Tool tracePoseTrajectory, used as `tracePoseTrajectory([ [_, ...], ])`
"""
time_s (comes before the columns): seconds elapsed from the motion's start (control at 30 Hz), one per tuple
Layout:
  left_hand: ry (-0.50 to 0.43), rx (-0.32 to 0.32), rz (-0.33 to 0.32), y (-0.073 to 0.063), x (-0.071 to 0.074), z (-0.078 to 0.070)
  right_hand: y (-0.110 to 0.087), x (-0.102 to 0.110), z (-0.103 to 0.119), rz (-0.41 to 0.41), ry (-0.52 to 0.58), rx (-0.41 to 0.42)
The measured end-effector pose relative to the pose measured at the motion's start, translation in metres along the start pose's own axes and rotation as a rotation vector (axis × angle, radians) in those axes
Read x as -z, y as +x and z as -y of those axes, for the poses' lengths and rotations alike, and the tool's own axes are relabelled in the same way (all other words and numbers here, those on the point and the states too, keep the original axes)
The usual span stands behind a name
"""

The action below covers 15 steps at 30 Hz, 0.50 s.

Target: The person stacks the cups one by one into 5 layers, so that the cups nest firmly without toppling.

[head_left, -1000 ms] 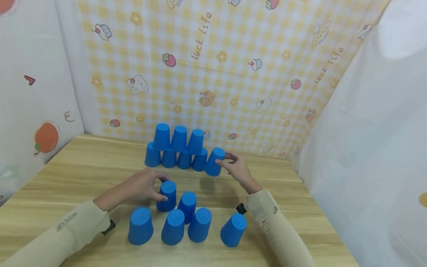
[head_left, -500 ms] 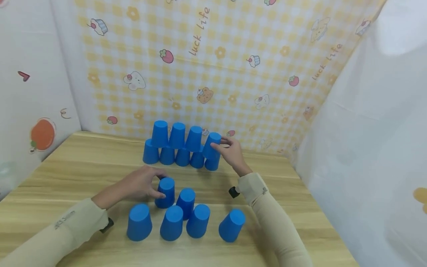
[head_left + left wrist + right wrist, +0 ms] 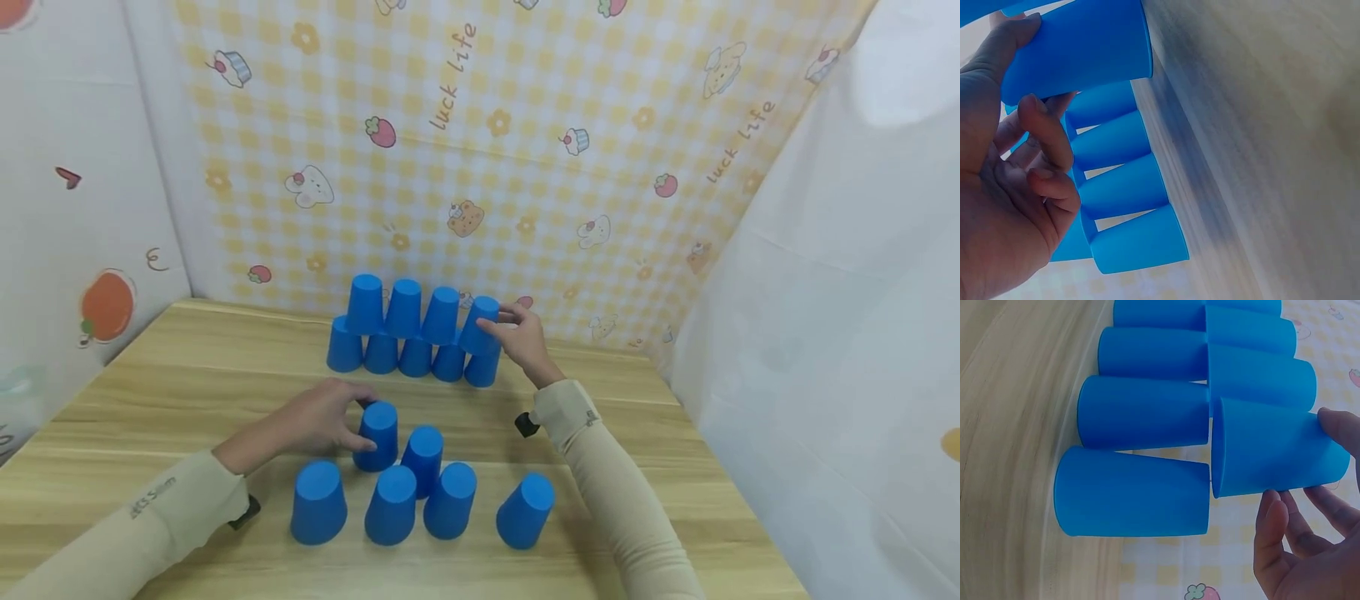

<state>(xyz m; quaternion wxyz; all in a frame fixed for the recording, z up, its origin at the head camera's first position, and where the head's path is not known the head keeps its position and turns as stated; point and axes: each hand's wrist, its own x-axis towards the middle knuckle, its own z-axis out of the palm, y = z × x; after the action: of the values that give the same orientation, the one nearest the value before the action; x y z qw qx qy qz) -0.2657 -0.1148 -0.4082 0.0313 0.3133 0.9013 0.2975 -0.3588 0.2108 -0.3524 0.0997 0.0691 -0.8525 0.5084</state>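
Observation:
In the head view my right hand (image 3: 525, 340) holds an upside-down blue cup (image 3: 475, 335) at the right end of the stack's upper row. Thumb and fingers grip its narrow end in the right wrist view, and its rim overlaps the top of the lower end cup (image 3: 1135, 495). Closer to me, my left hand (image 3: 324, 418) grips another upside-down blue cup (image 3: 383, 433) between thumb and fingers, low over the table. Seen from the left wrist, this cup (image 3: 1085, 50) lies between thumb and fingers, with the stack's lower row (image 3: 1141, 240) behind it.
Several upside-down blue cups stand in front: one behind the others (image 3: 426, 454), a left one (image 3: 318, 508), two middle ones and one apart at right (image 3: 527, 512). The wooden table (image 3: 637, 467) meets a yellow checked backdrop (image 3: 547, 192) just behind the stack.
My right hand has raised its cup from beside the lower row to the right end of the upper row, uncovering the lower end cup. The left hand stays on its cup.

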Motion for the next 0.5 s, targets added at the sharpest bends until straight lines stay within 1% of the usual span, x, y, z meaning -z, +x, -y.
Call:
tracePoseTrajectory([
  [0.17,-0.014,0.005,0.005,-0.0012,-0.0011,-0.0007,0.0032,-0.0008,-0.0059,-0.004,0.010,-0.026],
  [0.3,-0.029,0.015,0.011,-0.0019,-0.0003,-0.0006,0.0049,-0.0008,-0.0059,0.003,0.015,-0.020],
  [0.5,-0.040,0.011,0.019,-0.0018,0.0013,0.0004,0.0062,-0.0004,-0.0029,0.007,0.021,-0.017],
])
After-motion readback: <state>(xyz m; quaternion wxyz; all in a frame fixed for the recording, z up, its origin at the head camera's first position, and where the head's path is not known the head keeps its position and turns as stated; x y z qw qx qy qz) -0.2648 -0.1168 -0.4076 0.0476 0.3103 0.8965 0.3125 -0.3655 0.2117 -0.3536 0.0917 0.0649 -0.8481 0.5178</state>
